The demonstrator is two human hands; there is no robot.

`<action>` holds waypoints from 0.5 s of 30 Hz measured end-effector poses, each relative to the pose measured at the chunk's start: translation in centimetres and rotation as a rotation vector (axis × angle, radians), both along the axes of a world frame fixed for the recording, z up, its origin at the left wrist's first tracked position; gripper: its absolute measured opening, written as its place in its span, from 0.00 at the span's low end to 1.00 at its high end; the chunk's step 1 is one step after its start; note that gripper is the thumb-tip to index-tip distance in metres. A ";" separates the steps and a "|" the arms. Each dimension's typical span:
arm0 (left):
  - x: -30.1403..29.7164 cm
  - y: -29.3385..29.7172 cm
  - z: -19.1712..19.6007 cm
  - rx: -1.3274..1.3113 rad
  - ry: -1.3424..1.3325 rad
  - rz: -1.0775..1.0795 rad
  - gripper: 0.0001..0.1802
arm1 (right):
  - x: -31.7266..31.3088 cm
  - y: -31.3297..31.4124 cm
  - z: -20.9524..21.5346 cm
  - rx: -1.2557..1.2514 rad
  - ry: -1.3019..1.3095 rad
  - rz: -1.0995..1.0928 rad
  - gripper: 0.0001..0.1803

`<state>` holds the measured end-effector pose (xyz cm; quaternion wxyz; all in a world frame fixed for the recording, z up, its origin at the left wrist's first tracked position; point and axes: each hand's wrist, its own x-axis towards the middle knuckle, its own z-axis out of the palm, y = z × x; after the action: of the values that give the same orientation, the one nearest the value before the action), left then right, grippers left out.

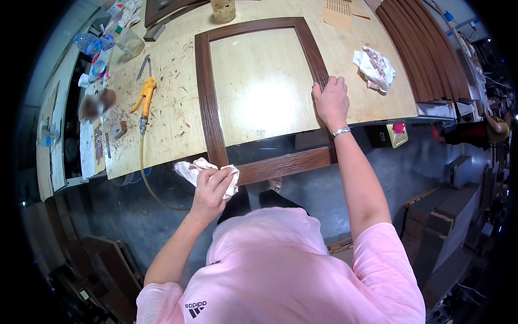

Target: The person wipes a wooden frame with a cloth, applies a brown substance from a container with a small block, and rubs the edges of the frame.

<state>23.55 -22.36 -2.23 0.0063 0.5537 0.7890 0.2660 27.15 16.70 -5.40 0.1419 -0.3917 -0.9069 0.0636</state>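
A dark brown wooden frame (pixel 206 102) lies on the pale workbench (pixel 172 65), its near rail jutting out past the bench's front edge. My right hand (pixel 332 102) is closed around the frame's right side bar, with the thumb on the inner edge. At the near left corner, my left hand (pixel 209 194) grips a crumpled white cloth (pixel 197 168), which rests against the frame there. Part of the corner is hidden by the cloth and my fingers.
A yellow air blow gun (pixel 146 97) with a hose lies left of the frame. Another crumpled cloth (pixel 375 69) sits at right, beside stacked brown boards (pixel 418 51). A jar (pixel 223 9) stands at the far edge; bottles (pixel 89 43) crowd the far left. Another person (pixel 480 129) is far right.
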 end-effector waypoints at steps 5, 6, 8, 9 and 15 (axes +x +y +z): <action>0.3 0.0 -0.1 0.074 -0.024 0.014 0.20 | -0.1 -0.2 0.1 -0.001 0.021 0.013 0.23; 0.2 0.2 0.2 0.087 -0.073 0.034 0.18 | 0.0 -0.1 0.1 0.000 0.025 0.010 0.23; -0.1 0.4 1.1 0.131 -0.201 0.143 0.12 | 0.0 0.1 0.1 0.002 0.033 0.007 0.23; 0.0 0.0 1.4 0.134 -0.471 0.349 0.09 | 0.1 0.0 -0.1 -0.001 0.034 0.004 0.23; -2.8 0.1 1.0 0.598 -1.100 0.725 0.08 | 0.1 -0.1 0.0 -0.010 0.038 0.012 0.24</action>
<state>20.78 -22.28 -1.27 0.1619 0.0212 0.6991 0.6961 27.26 16.63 -5.44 0.1568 -0.3855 -0.9061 0.0763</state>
